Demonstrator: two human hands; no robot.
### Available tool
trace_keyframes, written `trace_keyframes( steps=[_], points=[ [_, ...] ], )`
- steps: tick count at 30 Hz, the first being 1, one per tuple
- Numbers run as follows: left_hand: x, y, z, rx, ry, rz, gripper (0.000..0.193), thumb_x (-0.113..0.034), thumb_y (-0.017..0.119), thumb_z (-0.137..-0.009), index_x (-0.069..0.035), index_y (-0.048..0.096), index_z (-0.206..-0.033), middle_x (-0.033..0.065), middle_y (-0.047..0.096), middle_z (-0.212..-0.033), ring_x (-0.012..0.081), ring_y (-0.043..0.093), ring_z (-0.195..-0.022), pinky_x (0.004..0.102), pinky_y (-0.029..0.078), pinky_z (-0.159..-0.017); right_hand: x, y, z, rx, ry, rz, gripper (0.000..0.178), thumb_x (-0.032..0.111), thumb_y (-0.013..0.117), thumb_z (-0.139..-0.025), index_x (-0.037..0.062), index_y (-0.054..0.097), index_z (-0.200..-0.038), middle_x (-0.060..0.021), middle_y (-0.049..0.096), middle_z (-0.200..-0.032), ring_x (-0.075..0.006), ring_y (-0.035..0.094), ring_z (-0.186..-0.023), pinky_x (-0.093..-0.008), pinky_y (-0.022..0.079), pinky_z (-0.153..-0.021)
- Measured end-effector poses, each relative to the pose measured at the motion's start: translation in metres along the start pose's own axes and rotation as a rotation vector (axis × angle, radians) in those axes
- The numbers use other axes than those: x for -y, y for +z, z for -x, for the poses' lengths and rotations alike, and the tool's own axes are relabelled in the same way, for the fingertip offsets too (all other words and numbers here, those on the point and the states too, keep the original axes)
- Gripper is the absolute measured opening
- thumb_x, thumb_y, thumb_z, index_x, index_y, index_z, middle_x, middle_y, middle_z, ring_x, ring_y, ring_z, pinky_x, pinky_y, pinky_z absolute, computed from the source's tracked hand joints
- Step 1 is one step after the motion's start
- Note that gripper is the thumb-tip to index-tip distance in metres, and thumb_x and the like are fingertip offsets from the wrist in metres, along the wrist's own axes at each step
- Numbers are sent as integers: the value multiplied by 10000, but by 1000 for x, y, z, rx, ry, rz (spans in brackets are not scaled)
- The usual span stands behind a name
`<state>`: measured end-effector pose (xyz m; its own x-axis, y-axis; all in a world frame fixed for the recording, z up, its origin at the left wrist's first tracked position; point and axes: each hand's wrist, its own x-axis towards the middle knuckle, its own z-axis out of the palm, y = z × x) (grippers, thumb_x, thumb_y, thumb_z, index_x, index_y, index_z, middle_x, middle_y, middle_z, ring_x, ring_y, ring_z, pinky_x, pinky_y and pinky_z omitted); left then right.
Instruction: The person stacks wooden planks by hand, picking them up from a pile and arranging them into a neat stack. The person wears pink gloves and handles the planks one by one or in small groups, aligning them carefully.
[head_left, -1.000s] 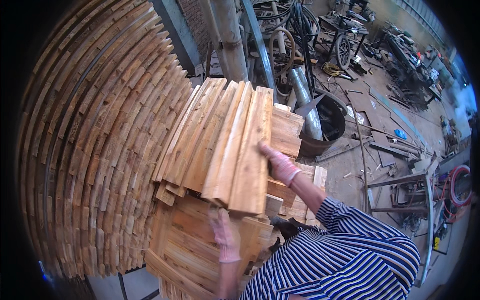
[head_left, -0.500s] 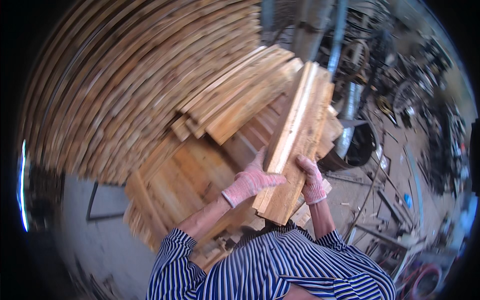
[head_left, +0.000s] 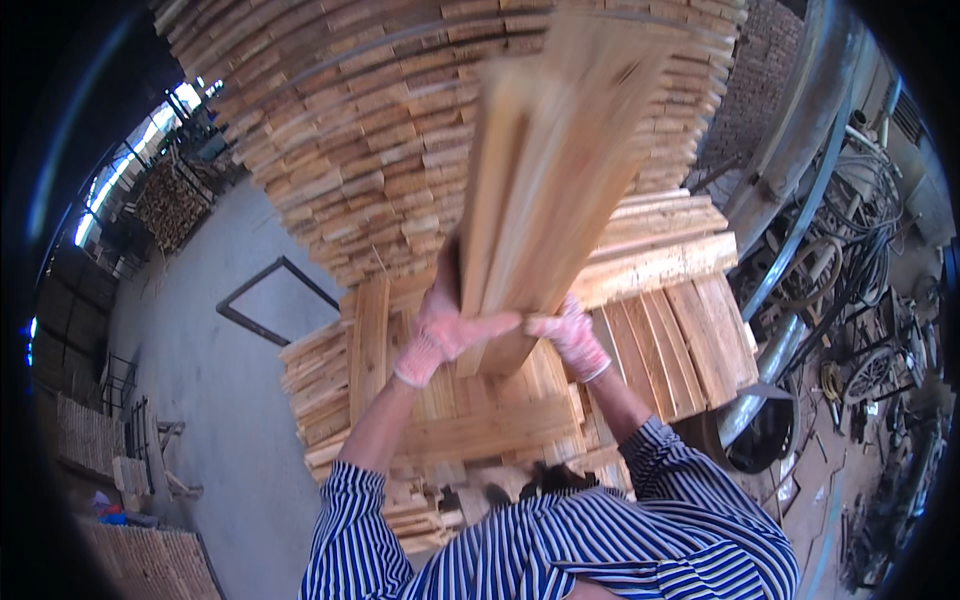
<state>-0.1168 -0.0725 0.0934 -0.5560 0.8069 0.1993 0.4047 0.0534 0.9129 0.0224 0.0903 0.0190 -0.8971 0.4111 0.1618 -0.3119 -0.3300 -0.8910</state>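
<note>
Between both hands I hold a bundle of wooden boards [head_left: 545, 190], tilted up and away from me, its far end blurred. My left hand [head_left: 450, 325], in a pink-and-white knit glove, wraps the bundle's left side near its lower end. On the right side my right hand [head_left: 572, 338], gloved alike, grips the same boards. Beneath them lies a low stack of planks [head_left: 490, 430], partly hidden by the bundle. More boards [head_left: 650, 265] are laid on the stack's far right part.
A tall wall of stacked boards [head_left: 350, 150] rises ahead. A dark metal frame [head_left: 270, 295] lies on the grey floor [head_left: 225, 400] to the left. At right stand a metal drum [head_left: 765, 430], a pipe [head_left: 765, 375] and piled cables and wheels [head_left: 870, 260].
The held boards have swung from right to left and their far end is raised. My view has turned, showing more floor at left. Both hands keep their grip.
</note>
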Motion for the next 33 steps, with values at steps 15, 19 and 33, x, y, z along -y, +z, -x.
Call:
trace_keyframes(
  steps=[15, 19, 33],
  points=[
    [67, -95, 65, -8, -325, 474, 576, -381, 737, -919, 15, 617, -1319, 126, 690, -1265, 239, 647, -1192, 389, 495, -1070, 45, 90, -12, -41, 131, 135, 839, 206, 831, -848, -2, 385, -1528, -119, 664, -1268, -178, 634, -1134, -321, 533, -966],
    [94, -62, 80, 28, -536, 733, 634, -450, 722, -887, -3, 626, -1326, 106, 692, -1256, 238, 656, -1178, 396, 482, -1095, 55, 26, 67, -260, 328, 64, 815, 296, 843, -824, -24, 452, -1464, -98, 638, -1274, -188, 646, -1117, -331, 541, -979],
    [179, -24, 76, -309, -547, -587, 882, -512, 777, -813, -38, 459, -1486, 308, 520, -1445, 451, 503, -1343, 482, 434, -1117, 20, -130, 86, -895, -22, 1689, 813, 307, 747, -899, 42, 338, -1551, -300, 444, -1509, -459, 492, -1346, -476, 432, -1122]
  ],
)
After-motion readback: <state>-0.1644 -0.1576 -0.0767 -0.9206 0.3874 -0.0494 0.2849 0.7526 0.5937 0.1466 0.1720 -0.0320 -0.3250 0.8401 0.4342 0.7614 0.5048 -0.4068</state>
